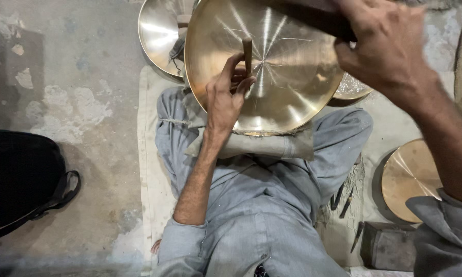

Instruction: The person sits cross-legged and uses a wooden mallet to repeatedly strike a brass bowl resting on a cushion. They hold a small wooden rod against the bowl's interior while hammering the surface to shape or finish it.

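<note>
At upper centre, the left hand (225,95) pinches a punch (247,54) upright on the brass dish (287,87), propped on the lap, while the right hand (382,43) grips a dark tool (313,18) above it.

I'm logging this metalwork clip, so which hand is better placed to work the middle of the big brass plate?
Probably the left hand: it grips the small wooden-handled tool right at the centre of the brass plate. The right hand is up at the rim.

L hand (225,95) reaches fwd, forearm bare, sleeve rolled at elbow — fingers (231,66) curled shut. R hand (387,43) up top, knuckles out — fingers bent in a grip.
</note>
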